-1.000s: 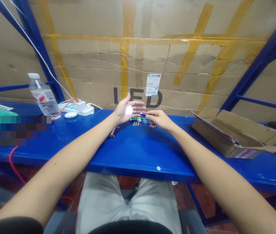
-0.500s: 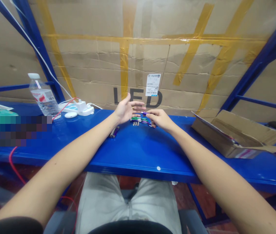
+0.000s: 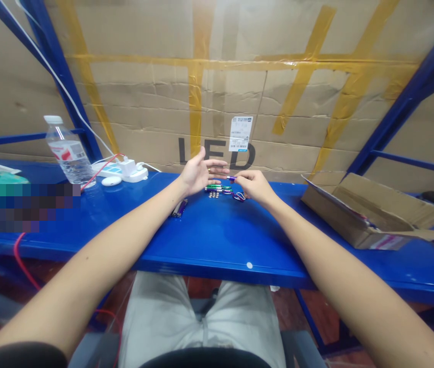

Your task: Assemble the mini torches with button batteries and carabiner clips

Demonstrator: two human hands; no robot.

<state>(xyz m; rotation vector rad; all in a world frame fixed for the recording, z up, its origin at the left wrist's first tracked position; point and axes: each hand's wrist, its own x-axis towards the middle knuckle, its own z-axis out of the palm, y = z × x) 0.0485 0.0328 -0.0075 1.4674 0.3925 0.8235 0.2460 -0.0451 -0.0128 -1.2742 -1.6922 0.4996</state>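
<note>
My left hand (image 3: 197, 171) is open above the blue table, thumb up and fingers stretched out to the right. A small gold-coloured spot shows at its fingers, too small to make out. My right hand (image 3: 253, 183) is closed on a small purple metal tube (image 3: 231, 178), its end close to my left fingertips; whether they touch I cannot tell. Below the hands lie green and purple metal tubes (image 3: 214, 188), with several small round silvery pieces (image 3: 213, 194) in front. A looped strap (image 3: 239, 197) lies under my right hand. More dark purple tubes (image 3: 179, 208) lie by my left forearm.
An open cardboard box (image 3: 366, 225) stands on the right of the blue table (image 3: 217, 240). On the left are a water bottle (image 3: 69, 156), a white power strip (image 3: 135, 173), a round white object (image 3: 111, 181) and a red cable (image 3: 21, 255). A large cardboard panel (image 3: 144, 112) rises behind.
My right hand has shifted slightly to the right with the purple tube, and more of the strap beneath it shows. My left hand stays in place.
</note>
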